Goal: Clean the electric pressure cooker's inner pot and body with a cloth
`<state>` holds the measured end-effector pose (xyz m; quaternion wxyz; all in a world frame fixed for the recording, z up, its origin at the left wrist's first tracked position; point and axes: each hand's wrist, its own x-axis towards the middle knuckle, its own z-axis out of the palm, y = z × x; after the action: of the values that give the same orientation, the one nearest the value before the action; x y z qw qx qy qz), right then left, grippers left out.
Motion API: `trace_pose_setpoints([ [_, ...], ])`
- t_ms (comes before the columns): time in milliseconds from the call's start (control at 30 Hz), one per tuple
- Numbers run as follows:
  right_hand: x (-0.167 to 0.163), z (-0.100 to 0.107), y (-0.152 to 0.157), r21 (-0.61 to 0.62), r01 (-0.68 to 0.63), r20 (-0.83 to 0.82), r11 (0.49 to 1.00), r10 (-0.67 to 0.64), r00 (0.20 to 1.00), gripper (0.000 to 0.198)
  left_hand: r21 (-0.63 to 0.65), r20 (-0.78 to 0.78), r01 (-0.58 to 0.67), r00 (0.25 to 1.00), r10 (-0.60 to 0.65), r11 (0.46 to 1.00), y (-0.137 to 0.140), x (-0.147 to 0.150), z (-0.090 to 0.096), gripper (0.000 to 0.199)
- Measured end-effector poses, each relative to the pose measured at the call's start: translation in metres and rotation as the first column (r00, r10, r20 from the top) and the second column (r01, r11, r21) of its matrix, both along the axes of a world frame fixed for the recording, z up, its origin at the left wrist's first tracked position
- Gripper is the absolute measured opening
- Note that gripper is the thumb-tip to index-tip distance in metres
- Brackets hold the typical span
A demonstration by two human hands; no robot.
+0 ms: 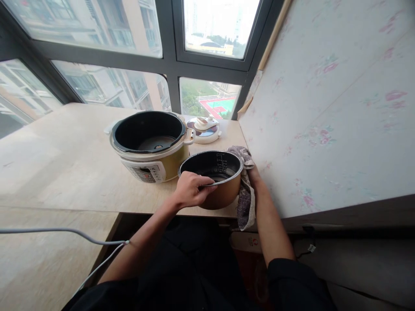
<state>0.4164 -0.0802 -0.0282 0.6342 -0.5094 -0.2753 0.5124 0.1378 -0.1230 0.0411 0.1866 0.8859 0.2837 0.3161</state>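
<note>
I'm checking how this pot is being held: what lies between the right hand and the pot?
In the head view, a cloth lies between the right hand, mostly hidden, and the pot; part of it hangs down.

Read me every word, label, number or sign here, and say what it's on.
No text is readable.
Front panel of round cream-and-gold cooker: print, too small.
Gold-brown pot with black interior: scale-like marks inside, blurred.
Flat pale object with red emblem: lettering too small.
Small white tag, lower right: illegible.
</note>
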Motion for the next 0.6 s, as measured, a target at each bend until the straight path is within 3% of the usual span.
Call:
trace_pose_setpoints([
  [100,-0.002,-0.008,0.007,-0.072,-0.074,-0.029,0.995,0.072,0.997,0.030,0.089,-0.003,0.069,0.998,-0.069,0.994,-0.009,-0.010,-0.011,0.037],
  [300,-0.007,-0.017,0.013,-0.076,-0.101,-0.047,0.992,0.098,0.994,0.025,0.243,-0.088,0.176,0.983,-0.159,0.954,-0.014,-0.020,-0.030,0.030],
  [467,-0.008,-0.020,-0.010,-0.051,-0.206,-0.148,0.977,0.196,0.969,0.043,0.305,-0.145,0.287,0.956,-0.254,0.908,-0.010,-0.023,-0.032,0.026],
  [600,-0.006,-0.026,-0.031,-0.062,-0.150,-0.145,0.987,0.140,0.980,0.049,0.292,-0.282,0.373,0.913,-0.293,0.881,-0.007,-0.019,-0.032,0.023],
])
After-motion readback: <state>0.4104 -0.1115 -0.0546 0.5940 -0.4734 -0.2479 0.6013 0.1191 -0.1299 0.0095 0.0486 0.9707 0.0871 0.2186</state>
